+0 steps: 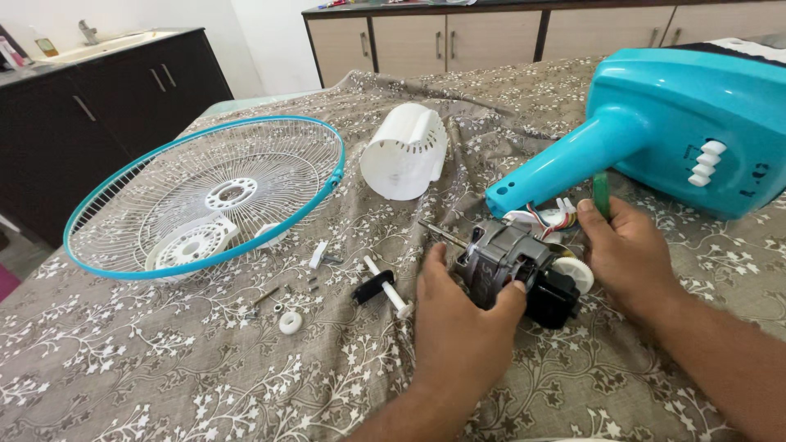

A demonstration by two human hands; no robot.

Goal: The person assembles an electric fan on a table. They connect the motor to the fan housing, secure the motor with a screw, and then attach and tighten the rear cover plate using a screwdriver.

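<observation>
A grey fan motor (pixel 501 260) with a steel shaft pointing left lies on the patterned cloth, coloured wires running from it toward the turquoise fan stand (pixel 663 123). My left hand (pixel 460 315) grips the motor's near side. My right hand (pixel 624 252) sits at the motor's right end, fingers closed around a green-handled tool (pixel 602 195) that points down at the motor's rear. A black block is fixed below the motor.
A turquoise-rimmed wire fan guard (pixel 205 196) lies at left with white plastic parts under it. A white motor cover (pixel 405 151) stands behind. Small screws, a white knob (pixel 290 322) and a black-and-white pin (pixel 381 286) lie loose nearby. Dark cabinets stand at far left.
</observation>
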